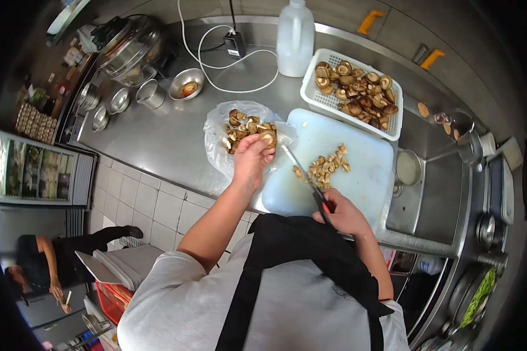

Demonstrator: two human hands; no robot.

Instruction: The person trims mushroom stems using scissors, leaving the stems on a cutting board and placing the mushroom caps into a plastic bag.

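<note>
We're seeing the left hand (252, 164) pinching a mushroom (267, 138) over the plastic bag (214, 146), the right hand (346, 213) curling around scissors (320, 200) over the board (366, 158), kinda hiding the handles.

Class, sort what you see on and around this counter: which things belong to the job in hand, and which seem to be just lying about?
Belongs to the job:
- mushroom in the left hand
- scissors in the right hand
- plastic bag
- cutting board with cut pieces
- white basket of mushrooms

Apparently just lying about:
- white jug
- white cable
- black adapter
- metal bowl
</note>
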